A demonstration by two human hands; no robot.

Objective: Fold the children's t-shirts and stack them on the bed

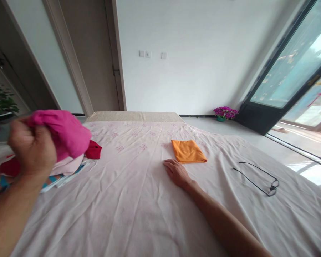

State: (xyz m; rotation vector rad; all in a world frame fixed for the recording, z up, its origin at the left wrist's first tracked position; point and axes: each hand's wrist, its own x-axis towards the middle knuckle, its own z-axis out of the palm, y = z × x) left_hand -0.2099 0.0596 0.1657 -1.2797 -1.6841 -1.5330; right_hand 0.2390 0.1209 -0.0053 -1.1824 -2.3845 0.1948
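Note:
My left hand (33, 144) is closed on a bunched bright pink cloth (66, 132), held up above a pile of garments at the left. In that pile a dark red cloth (93, 150), a pale pink cloth (66, 166) and some blue patterned fabric show; the rest is hidden behind my hand and the pink cloth. Flat on the bed sheet lies my right hand (177, 173), palm down with its fingers stretched out. Just beyond it is an orange cloth (189, 151), folded into a neat flat square, close to my fingers.
The pale pink flowered sheet (133, 200) spreads across the surface before me. Black-framed glasses (273, 187) rest on it at the right. Purple flowers in a green pot (221, 119) stand on the floor near the glass door (280, 78). A beige padded edge (136, 116) lies at the far end.

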